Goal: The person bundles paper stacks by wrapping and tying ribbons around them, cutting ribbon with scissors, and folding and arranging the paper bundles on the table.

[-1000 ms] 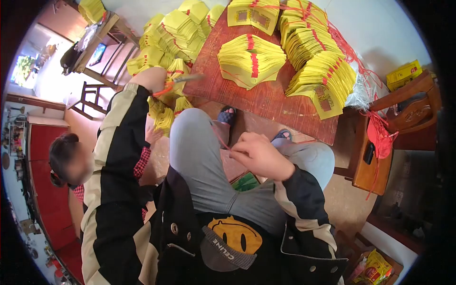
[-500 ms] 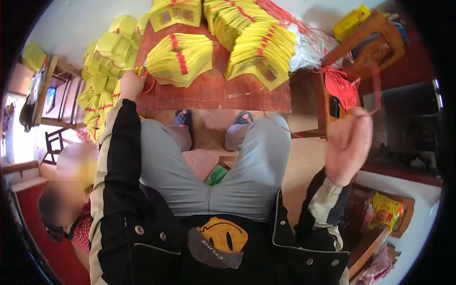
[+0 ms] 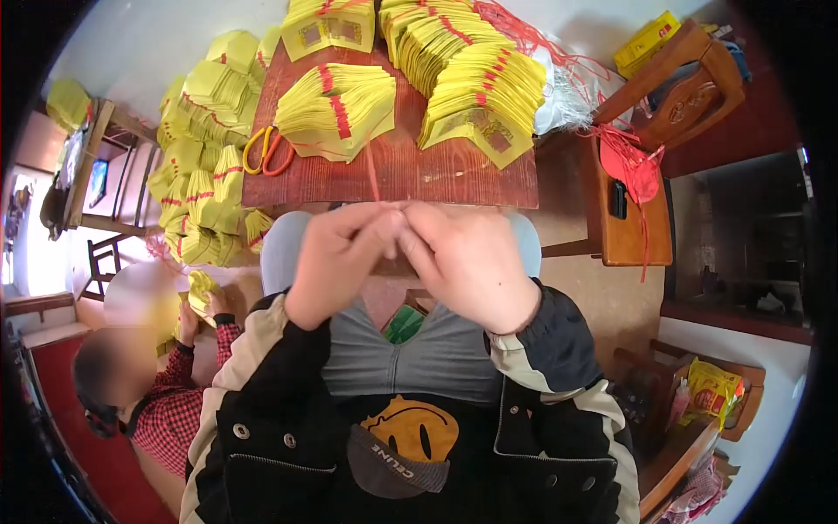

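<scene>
A reddish wooden table [image 3: 436,179] stands in a pale-walled room, its near edge just beyond both hands. The left hand [image 3: 342,258] and right hand [image 3: 471,262] meet above the person's lap, fingertips touching. Both are narrow, thumbs and fingers pinched on a red string [image 3: 374,175]; how the string passes between the fingers is hidden. From the fingertips the string runs up over the table edge to the nearest yellow bundle [image 3: 371,113], which lies fanned on the table beyond the left hand, a red band across its middle.

Orange-handled scissors [image 3: 269,153] lie on the table beside that bundle, beyond the left hand and to its left. Beyond the right hand, a long row of yellow bundles [image 3: 484,87] reaches away along the table, and another folded bundle [image 3: 327,31] lies farther off, behind the nearest one. Loose red strings and a clear plastic bag [image 3: 563,96] are past the row.

To the right of the right hand, a wooden chair [image 3: 637,240] holds a heap of red string [image 3: 628,166] and a dark flat object [image 3: 618,199]. Left of the left hand, many yellow bundles [image 3: 209,105] are piled beside the table, and a co-worker [image 3: 175,419] in a red checked top holds a yellow piece [image 3: 202,293].
</scene>
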`<state>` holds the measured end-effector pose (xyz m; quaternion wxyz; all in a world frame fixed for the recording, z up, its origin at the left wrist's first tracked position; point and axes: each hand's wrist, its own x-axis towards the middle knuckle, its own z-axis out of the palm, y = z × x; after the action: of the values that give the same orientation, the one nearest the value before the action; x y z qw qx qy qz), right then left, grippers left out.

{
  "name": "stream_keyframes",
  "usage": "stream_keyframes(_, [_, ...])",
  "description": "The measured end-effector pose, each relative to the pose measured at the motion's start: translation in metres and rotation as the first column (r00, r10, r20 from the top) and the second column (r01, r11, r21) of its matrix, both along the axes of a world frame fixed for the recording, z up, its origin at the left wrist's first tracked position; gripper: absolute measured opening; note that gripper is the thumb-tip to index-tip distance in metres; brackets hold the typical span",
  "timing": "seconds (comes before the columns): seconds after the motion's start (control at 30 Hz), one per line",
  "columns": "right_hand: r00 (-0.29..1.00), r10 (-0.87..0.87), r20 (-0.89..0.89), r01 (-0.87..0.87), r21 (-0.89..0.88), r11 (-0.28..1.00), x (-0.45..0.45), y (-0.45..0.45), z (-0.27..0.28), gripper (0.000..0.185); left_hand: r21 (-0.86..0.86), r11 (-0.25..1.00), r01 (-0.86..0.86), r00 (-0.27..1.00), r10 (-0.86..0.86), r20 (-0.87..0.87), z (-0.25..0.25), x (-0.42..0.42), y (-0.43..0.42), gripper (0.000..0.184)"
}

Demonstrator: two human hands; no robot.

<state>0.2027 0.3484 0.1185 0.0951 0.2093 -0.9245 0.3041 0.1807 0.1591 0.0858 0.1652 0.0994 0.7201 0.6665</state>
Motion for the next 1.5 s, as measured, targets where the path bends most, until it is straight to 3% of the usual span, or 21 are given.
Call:
stream_keyframes(0.1, [0.997,0.060,0.058,-0.060,0.003,0.998,0.011,0.004,-0.017,0.015,-0.097,0.994,-0.051,0.997,0.045,-0.056,-0.003,-0.003,-0.028,0.021])
stream_keyframes(0.17, [0.990,0.117,0.072,-0.117,-0.006,0.993,0.017,0.018,-0.034,0.015,-0.039,0.998,-0.054,0.999,0.054,-0.008,-0.014,0.001,-0.047,0.022])
stream_keyframes(0.23, [0.980,0.181,0.085,-0.180,-0.015,0.984,0.020,0.043,-0.053,0.014,0.048,0.961,-0.273,0.961,0.270,0.058,-0.021,0.001,-0.064,0.024])
stream_keyframes(0.3, [0.994,0.090,0.058,-0.094,0.074,0.993,0.019,0.084,-0.071,0.014,0.220,0.874,-0.433,0.900,0.409,0.149,-0.031,-0.009,-0.090,0.018])
stream_keyframes(0.37, [0.992,-0.039,0.119,0.010,0.233,0.973,0.014,0.143,-0.090,0.012,0.218,0.758,-0.615,0.787,0.569,0.240,-0.040,-0.015,-0.115,0.017])
stream_keyframes(0.43, [0.940,-0.236,0.248,0.202,0.156,0.967,0.012,0.196,-0.095,0.011,0.263,0.751,-0.606,0.794,0.550,0.260,-0.055,-0.018,-0.143,0.017])
stream_keyframes(0.63, [0.776,-0.625,0.082,0.518,0.483,0.706,0.034,0.378,-0.128,0.022,0.240,0.629,-0.740,0.671,0.660,0.338,-0.071,-0.002,-0.170,0.015])
stream_keyframes(0.7, [0.687,-0.697,0.204,0.592,0.399,0.700,0.051,0.437,-0.151,0.028,0.240,0.619,-0.748,0.663,0.674,0.328,-0.070,0.002,-0.177,0.014])
stream_keyframes(0.83, [0.670,-0.705,0.233,0.596,0.397,0.698,0.076,0.487,-0.181,0.027,0.284,0.512,-0.810,0.584,0.748,0.316,-0.058,0.005,-0.193,0.014])
stream_keyframes(0.9, [0.563,-0.788,0.248,0.691,0.381,0.614,0.072,0.473,-0.182,0.026,0.316,0.498,-0.808,0.580,0.767,0.275,-0.054,0.010,-0.215,0.018])
stream_keyframes(0.93, [0.617,-0.756,0.220,0.672,0.352,0.651,0.073,0.471,-0.185,0.026,0.369,0.514,-0.774,0.616,0.745,0.255,-0.052,0.010,-0.230,0.019])
stream_keyframes(1.07, [0.686,-0.715,0.137,0.659,0.298,0.690,0.068,0.496,-0.200,0.024,0.404,0.324,-0.855,0.424,0.886,0.188,-0.047,0.013,-0.303,0.018])
stream_keyframes(1.17, [0.636,-0.761,0.129,0.724,0.243,0.646,0.064,0.539,-0.214,0.022,0.419,0.320,-0.850,0.405,0.905,0.131,-0.064,0.007,-0.379,0.019])
stream_keyframes(1.23, [0.633,-0.772,0.049,0.692,0.412,0.593,0.060,0.557,-0.214,0.022,0.448,0.342,-0.826,0.430,0.896,0.109,-0.096,-0.006,-0.450,0.019])
stream_keyframes(1.3, [0.594,-0.793,0.135,0.671,0.461,0.581,0.056,0.580,-0.213,0.021,0.382,0.111,-0.918,0.136,0.990,0.039,-0.089,-0.028,-0.449,0.023])
stream_keyframes(1.37, [0.536,-0.817,0.214,0.656,0.503,0.562,0.044,0.575,-0.213,0.024,0.345,0.114,-0.932,0.133,0.990,0.033,-0.047,-0.036,-0.388,0.025])
stream_keyframes(1.4, [0.692,-0.663,0.284,0.374,0.645,0.667,0.038,0.553,-0.202,0.037,0.248,0.356,-0.901,0.367,0.930,-0.003,-0.030,-0.037,-0.365,0.026])
stream_keyframes(1.43, [0.735,-0.620,0.274,0.303,0.684,0.663,0.028,0.536,-0.193,0.052,0.136,0.578,-0.805,0.582,0.813,-0.008,-0.014,-0.031,-0.339,0.027])
stream_keyframes(1.5, [0.816,-0.520,0.254,0.169,0.754,0.634,0.008,0.497,-0.175,0.086,0.025,0.881,-0.473,0.880,0.470,0.065,0.028,-0.009,-0.257,0.030])
